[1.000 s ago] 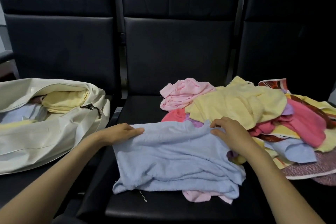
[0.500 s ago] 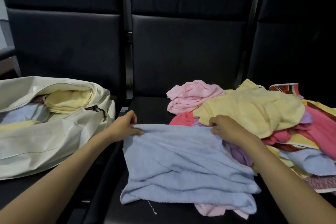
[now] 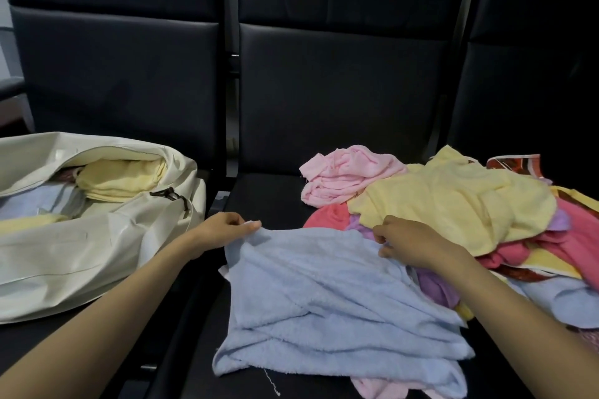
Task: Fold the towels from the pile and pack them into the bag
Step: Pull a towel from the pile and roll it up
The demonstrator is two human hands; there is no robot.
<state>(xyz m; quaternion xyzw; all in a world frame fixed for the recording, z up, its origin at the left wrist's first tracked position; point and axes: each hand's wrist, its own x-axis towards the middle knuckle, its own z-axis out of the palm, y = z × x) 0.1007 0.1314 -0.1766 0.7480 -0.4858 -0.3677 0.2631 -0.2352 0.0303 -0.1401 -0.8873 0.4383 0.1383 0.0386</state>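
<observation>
A row of black padded seats (image 3: 340, 91) fills the upper half of the frame and runs under everything else. At the left lies a cream bag (image 3: 81, 253) on its side, mouth open, with a folded yellow towel (image 3: 120, 181) and pale blue cloth showing inside. At the right, the pile of towels (image 3: 525, 246) spreads over the seat: yellow on top, then pink, red, purple and a patterned piece. A light blue towel (image 3: 324, 301) lies rumpled at the lower centre, over a pink one. The left hand (image 3: 220, 230) pinches its upper left corner; the right hand (image 3: 411, 243) grasps its upper right edge with curled fingers. A dark zipper pull (image 3: 168, 194) hangs at the bag's mouth.
</observation>
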